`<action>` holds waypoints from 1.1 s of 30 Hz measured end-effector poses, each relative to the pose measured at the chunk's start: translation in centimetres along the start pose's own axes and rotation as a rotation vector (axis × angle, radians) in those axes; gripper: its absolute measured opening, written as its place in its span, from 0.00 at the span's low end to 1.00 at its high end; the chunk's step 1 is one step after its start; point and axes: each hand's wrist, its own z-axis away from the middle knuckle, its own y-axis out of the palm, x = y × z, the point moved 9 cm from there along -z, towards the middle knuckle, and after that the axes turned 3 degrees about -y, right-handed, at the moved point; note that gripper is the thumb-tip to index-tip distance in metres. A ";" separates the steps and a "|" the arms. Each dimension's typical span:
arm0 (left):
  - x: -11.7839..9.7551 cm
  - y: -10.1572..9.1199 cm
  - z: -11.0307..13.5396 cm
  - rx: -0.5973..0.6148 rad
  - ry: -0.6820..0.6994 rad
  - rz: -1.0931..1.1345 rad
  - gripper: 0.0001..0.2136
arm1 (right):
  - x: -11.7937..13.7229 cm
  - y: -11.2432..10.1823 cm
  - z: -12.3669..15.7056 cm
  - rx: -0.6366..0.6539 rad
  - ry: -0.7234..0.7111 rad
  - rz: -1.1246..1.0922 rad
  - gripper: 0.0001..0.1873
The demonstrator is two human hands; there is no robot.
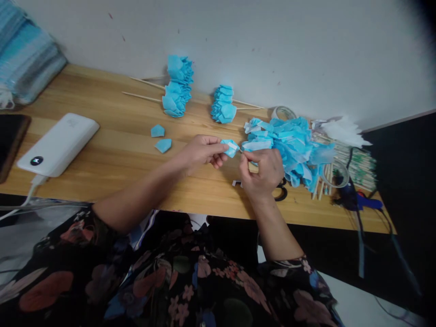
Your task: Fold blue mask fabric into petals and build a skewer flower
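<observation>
We count two bare hands over one wood-grain table (129, 175). The left hand (206, 152) grasps one folded light-blue paper piece with a white strip across it (230, 147), held above the table between the hands. The right hand (261, 170) has thumb and forefinger brought together at that piece's right tip; whether they pinch it or something thin, we cannot tell.

Two light-blue pointed paper pieces (163, 145) lie loose, left of the hands. Behind them, two pale wooden sticks (143, 96) run into ruffled light-blue paper clusters (177, 86); two more go with the smaller ruffled blue bunch (224, 104). We cannot count the clusters surely, since they press together, nor the strips in the crumpled blue paper heap (289, 141).

We see one white power bank (59, 143) and one blue-handled glue gun (369, 201). The right hand partly hides the black-handled scissors (281, 193); the frame's left edge cuts off a dark flat device (12, 143).
</observation>
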 end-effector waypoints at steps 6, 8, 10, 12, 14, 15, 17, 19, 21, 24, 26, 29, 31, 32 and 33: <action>-0.1 0.0 0.0 -0.009 -0.002 0.005 0.12 | 0.2 0.2 -0.2 0.013 -0.009 0.036 0.07; -0.1 0.0 0.1 -0.008 -0.001 0.005 0.12 | 0.3 0.3 -0.2 0.024 -0.015 0.046 0.07; -0.1 0.1 0.1 -0.006 0.001 0.005 0.12 | 0.2 0.3 -0.2 0.032 -0.015 0.036 0.07; -0.1 0.1 0.0 -0.011 -0.003 0.003 0.12 | 0.2 0.3 -0.1 0.028 -0.014 0.021 0.07; 0.0 0.0 0.0 -0.018 -0.001 0.003 0.12 | 0.3 0.0 -0.1 0.004 -0.025 0.017 0.06; -0.1 -0.1 0.0 -0.021 0.003 0.003 0.12 | 0.4 -0.2 -0.1 -0.013 -0.035 0.015 0.06; -0.1 -0.2 0.0 -0.028 0.004 -0.001 0.11 | 0.6 -0.4 -0.1 -0.027 -0.055 0.011 0.06; -0.1 -0.1 0.1 -0.028 -0.012 -0.021 0.13 | 0.7 -0.1 0.0 0.004 -0.068 0.021 0.05; -0.1 0.0 0.2 -0.017 -0.026 -0.040 0.14 | 0.7 0.2 0.2 0.045 -0.071 0.034 0.05; -0.1 0.3 0.4 0.016 -0.028 -0.049 0.14 | 0.5 0.4 0.4 0.054 -0.061 -0.023 0.06; 0.0 0.5 0.4 0.032 -0.033 -0.058 0.13 | 0.3 0.4 0.5 0.054 -0.053 -0.078 0.07; 0.2 0.5 0.4 0.034 -0.046 -0.082 0.14 | 0.4 0.7 0.5 0.088 -0.064 -0.033 0.05; 0.1 0.5 0.4 0.027 -0.048 -0.091 0.15 | 0.4 0.9 0.5 0.119 -0.066 0.038 0.07; 0.1 0.5 0.5 0.024 -0.047 -0.091 0.15 | 0.4 1.0 0.5 0.125 -0.068 0.056 0.08; 0.0 0.5 0.5 0.025 -0.044 -0.087 0.15 | 0.4 0.9 0.4 0.122 -0.073 0.057 0.08</action>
